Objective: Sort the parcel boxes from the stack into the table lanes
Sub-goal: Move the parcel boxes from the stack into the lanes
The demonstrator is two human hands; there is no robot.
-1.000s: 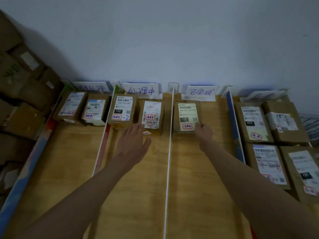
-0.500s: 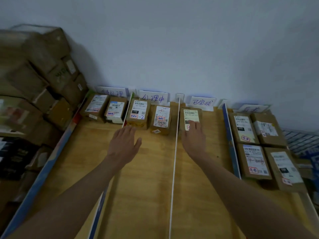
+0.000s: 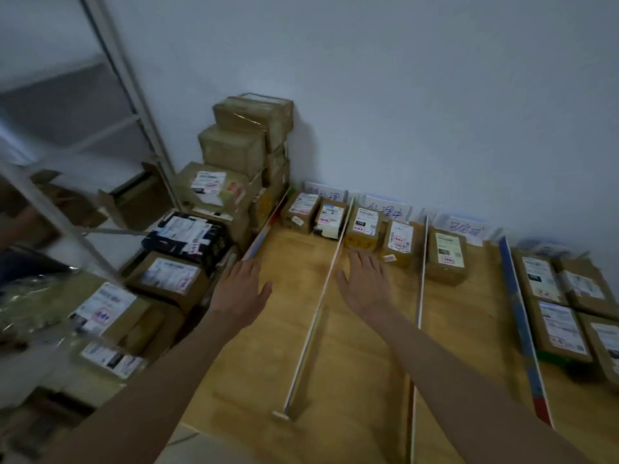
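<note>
- Pale blue wall [image 3: 435, 95] closed off the far side of a wooden table [image 3: 361, 363], which thin white strips and a blue divider [image 3: 522, 323] split into lanes, each with a handwritten card against the wall.
- Left hand [image 3: 239, 289] hung flat and spread over the table's left edge, holding nothing; just outward from it lay the stack of parcel boxes [image 3: 214, 202], piled against the wall and spilling down beside a metal rack [image 3: 134, 105].
- Right hand [image 3: 363, 283] was likewise flat, fingers wide, empty, hovering over the second lane just across a white strip [image 3: 321, 296] from the left hand.
- Beyond the right hand's fingertips sat two sorted boxes [image 3: 378, 234]; one box [image 3: 447, 256] lay alone in the next lane to its right, and several more sat well to the right past the blue divider.
- Two more boxes [image 3: 315, 212] stood ahead of the left hand in the first lane.
- Judged from this, the next step was a fresh pick from the stack, with much of it unsorted.
- Risk: the pile looked uneven and leaning, so pulling a lower box could bring upper ones down.
- Risk: the view was blurred and dim, so a label could be misread and a parcel sent to the wrong lane.
- Risk: a careless sweep might knock a thin strip askew.
</note>
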